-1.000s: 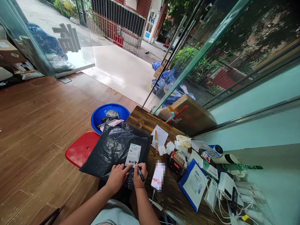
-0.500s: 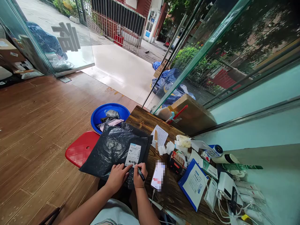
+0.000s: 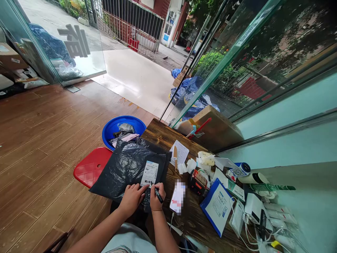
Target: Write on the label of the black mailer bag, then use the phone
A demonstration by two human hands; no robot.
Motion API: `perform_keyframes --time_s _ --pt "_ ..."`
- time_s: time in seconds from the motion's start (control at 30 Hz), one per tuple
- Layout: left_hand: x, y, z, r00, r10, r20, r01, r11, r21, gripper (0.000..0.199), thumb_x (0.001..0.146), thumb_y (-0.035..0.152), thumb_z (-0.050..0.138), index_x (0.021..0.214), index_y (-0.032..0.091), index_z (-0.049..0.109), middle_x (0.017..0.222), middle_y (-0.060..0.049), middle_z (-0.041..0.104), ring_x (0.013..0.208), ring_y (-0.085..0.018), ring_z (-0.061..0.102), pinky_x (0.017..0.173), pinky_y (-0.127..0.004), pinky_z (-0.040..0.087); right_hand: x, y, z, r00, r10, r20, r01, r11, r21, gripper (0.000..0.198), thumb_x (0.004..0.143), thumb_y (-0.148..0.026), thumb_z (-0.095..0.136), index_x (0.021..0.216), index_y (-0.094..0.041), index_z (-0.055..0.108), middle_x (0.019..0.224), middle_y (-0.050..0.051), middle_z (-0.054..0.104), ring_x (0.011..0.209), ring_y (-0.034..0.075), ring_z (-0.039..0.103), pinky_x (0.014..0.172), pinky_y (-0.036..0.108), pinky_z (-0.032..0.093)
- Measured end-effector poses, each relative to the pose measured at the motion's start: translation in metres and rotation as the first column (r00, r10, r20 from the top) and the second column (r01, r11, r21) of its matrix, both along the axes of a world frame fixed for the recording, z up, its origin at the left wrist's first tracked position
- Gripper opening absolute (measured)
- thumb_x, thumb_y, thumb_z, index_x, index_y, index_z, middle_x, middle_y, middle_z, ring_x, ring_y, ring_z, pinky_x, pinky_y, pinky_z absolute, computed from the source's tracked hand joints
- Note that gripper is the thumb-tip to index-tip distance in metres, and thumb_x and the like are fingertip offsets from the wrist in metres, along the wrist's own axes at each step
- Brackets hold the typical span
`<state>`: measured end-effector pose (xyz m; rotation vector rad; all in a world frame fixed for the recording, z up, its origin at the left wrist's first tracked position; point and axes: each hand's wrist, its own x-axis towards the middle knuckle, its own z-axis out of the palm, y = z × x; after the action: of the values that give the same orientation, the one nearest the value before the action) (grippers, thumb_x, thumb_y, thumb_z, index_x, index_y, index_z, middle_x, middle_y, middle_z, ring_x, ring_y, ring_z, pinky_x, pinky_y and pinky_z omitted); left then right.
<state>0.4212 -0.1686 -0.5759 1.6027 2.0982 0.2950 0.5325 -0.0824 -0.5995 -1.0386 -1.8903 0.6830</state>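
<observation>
A black plastic mailing bag (image 3: pixel 121 160) lies slanted across the corner of the wooden table, its left part over the red stool. On its right side is a white shipping label (image 3: pixel 150 170) with printed text and dark handwriting near the lower edge. My right hand (image 3: pixel 157 202) grips a black marker pen (image 3: pixel 158 195), its tip at the label's bottom edge. My left hand (image 3: pixel 132 197) rests on the bag with fingers stretched out, the index finger reaching to the label's lower edge, close to the pen tip.
Right of my hands lie a phone (image 3: pixel 177 197) on a cable, a knife (image 3: pixel 175 158) on paper, and a blue-edged card (image 3: pixel 218 207). A blue basin (image 3: pixel 106 130) holding small packages and a red stool (image 3: pixel 91 167) stand left. Beyond are glass doors and a cardboard box (image 3: pixel 210 130).
The dark handwriting along the label's lower edge has grown by some strokes. Both hands and the bag stay nearly in place.
</observation>
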Motion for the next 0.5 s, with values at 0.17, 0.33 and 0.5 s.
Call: perform_keyframes --time_s 0.17,0.33,0.5 --pt "-0.0004 0.0005 0.003 1.0 0.0 0.005 0.001 1.0 -0.009 0.046 0.094 0.023 0.039 0.138 0.036 0.041 0.104 -0.008 0.06 0.098 -0.026 0.054 0.082 -0.04 0.036 0.0008 -0.0004 -0.0017 1.0 0.0 0.008 0.0 1.0 -0.006 0.023 0.088 -0.03 0.047 0.067 -0.022 0.042 0.056 -0.004 0.05 0.05 0.012 0.05 0.051 0.024 0.042" --pt "-0.0008 0.001 0.0061 1.0 -0.003 0.012 0.003 1.0 -0.015 0.047 0.094 0.022 0.039 0.139 0.035 0.041 0.104 -0.008 0.06 0.098 -0.027 0.054 0.082 -0.041 0.037 0.0008 -0.0006 -0.001 1.0 -0.004 0.009 0.004 1.0 0.009 0.023 0.088 -0.03 0.048 0.067 -0.022 0.042 0.056 -0.004 0.05 0.049 0.013 0.051 0.05 0.024 0.042" --pt "-0.0008 0.0012 0.0071 1.0 -0.004 0.014 0.004 1.0 -0.023 0.047 0.094 0.022 0.039 0.139 0.035 0.041 0.105 -0.009 0.061 0.1 -0.027 0.054 0.083 -0.042 0.038 -0.0004 -0.0004 -0.0005 1.0 -0.004 0.009 0.004 1.0 0.03 0.022 0.087 -0.028 0.048 0.067 -0.022 0.042 0.055 -0.004 0.051 0.048 0.012 0.051 0.049 0.022 0.042"
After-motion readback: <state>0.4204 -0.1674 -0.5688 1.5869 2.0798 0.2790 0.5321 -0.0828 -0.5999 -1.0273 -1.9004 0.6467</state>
